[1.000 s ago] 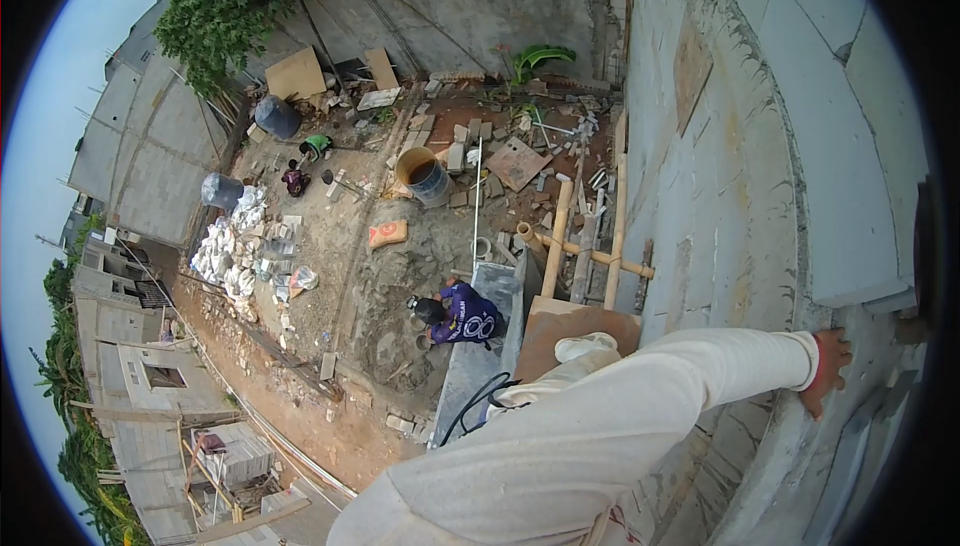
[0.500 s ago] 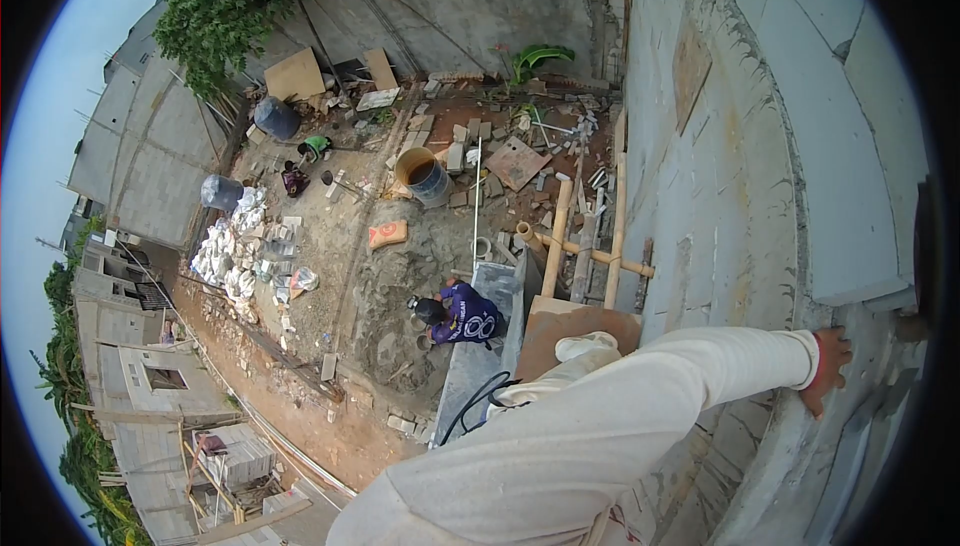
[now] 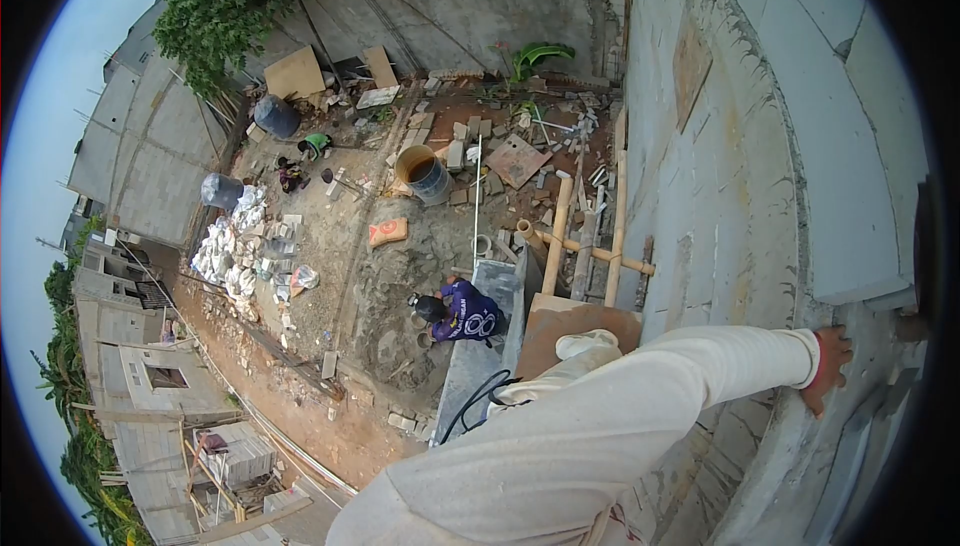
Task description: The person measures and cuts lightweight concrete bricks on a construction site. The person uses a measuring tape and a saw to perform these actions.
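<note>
My left hand (image 3: 828, 371) is at the far right, past the white sleeve (image 3: 610, 416) that crosses the lower part of the view. Its fingers are apart and it rests on the rough grey wall ledge (image 3: 790, 466), holding nothing. A red band shows at the wrist. Near the sleeve's upper edge, a light-coloured shoe (image 3: 588, 344) stands by a brown board (image 3: 545, 331). My right hand is out of view.
Far below, a person in a purple shirt (image 3: 468, 311) crouches by grey mortar (image 3: 385, 296). Bamboo poles (image 3: 617, 231) stand beside the block wall (image 3: 735, 186). A large drum (image 3: 425, 176), an orange-marked sack (image 3: 388, 232) and two more people (image 3: 305, 161) are farther off.
The person in purple has shifted slightly, and one of the far people has moved a little. My left hand stays on the ledge.
</note>
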A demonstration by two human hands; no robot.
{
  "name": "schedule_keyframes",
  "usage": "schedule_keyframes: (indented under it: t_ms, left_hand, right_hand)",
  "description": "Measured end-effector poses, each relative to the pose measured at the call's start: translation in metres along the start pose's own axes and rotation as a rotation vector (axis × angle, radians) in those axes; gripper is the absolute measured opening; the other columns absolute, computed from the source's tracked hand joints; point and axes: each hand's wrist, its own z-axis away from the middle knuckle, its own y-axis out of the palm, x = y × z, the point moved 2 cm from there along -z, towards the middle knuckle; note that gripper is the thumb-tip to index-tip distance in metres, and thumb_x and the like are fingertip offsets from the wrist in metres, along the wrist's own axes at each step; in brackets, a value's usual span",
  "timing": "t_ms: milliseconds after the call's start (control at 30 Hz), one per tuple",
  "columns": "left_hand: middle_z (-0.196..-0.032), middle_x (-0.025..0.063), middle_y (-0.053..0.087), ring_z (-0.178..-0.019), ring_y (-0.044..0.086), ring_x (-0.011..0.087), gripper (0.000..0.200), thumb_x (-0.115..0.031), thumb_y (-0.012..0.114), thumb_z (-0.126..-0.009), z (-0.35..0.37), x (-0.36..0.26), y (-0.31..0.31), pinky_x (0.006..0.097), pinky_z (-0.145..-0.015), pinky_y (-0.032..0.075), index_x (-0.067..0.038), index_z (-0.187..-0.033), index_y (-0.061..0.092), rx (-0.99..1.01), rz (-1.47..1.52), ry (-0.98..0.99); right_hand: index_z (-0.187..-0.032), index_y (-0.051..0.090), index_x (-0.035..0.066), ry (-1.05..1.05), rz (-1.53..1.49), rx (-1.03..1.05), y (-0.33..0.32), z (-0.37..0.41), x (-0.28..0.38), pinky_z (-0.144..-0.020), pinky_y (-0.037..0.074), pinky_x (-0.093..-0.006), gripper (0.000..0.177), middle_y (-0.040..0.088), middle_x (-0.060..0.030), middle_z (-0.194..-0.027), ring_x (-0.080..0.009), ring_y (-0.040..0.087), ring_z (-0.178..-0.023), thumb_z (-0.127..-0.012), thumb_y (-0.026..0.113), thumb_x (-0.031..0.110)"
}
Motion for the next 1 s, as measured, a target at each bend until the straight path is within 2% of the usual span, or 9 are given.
schedule_keyframes:
  t_ms: [400, 500, 600, 1000]
  left_hand:
    - [-0.157, 0.0183, 0.044, -0.152, 0.030, 0.0356, 0.088, -0.080, 0.054, -0.084, -0.001, 0.001, 0.001, 0.0586, -0.124, 0.013, -0.024, -0.152, 0.053, -0.010, -0.011, 0.006]
    - [-0.160, 0.0151, 0.042, -0.151, 0.031, 0.0322, 0.088, -0.081, 0.051, -0.085, -0.001, -0.001, 0.000, 0.0561, -0.123, 0.014, -0.026, -0.154, 0.050, 0.020, -0.058, -0.016]
    - [-0.158, 0.0180, 0.043, -0.152, 0.030, 0.0352, 0.088, -0.080, 0.054, -0.084, 0.000, 0.000, 0.000, 0.0581, -0.124, 0.013, -0.025, -0.153, 0.052, 0.006, -0.013, -0.001]
    - [-0.160, 0.0178, 0.041, -0.153, 0.028, 0.0356, 0.088, -0.080, 0.052, -0.085, -0.001, 0.001, 0.001, 0.0571, -0.124, 0.012, -0.024, -0.153, 0.051, 0.013, -0.029, -0.003]
  right_hand:
    - [-0.093, 0.064, 0.000, 0.010, -0.011, 0.005, -0.005, -0.003, 0.010, -0.078, 0.054, -0.0434, 0.025, 0.067, -0.0181, -0.088, -0.0338, 0.065, -0.080, -0.097, 0.071, 0.024]
    - [-0.093, 0.064, 0.000, 0.013, -0.014, 0.006, -0.001, -0.001, 0.005, -0.077, 0.054, -0.0434, 0.025, 0.067, -0.0182, -0.088, -0.0338, 0.065, -0.080, -0.097, 0.071, 0.024]
    - [-0.092, 0.064, 0.000, 0.016, -0.018, 0.006, 0.001, 0.000, 0.002, -0.077, 0.054, -0.0434, 0.025, 0.067, -0.0182, -0.087, -0.0338, 0.065, -0.080, -0.097, 0.071, 0.024]
    - [-0.091, 0.064, 0.000, 0.020, -0.032, 0.003, -0.007, -0.003, 0.011, -0.077, 0.054, -0.0432, 0.025, 0.067, -0.0183, -0.086, -0.0339, 0.065, -0.079, -0.097, 0.071, 0.024]
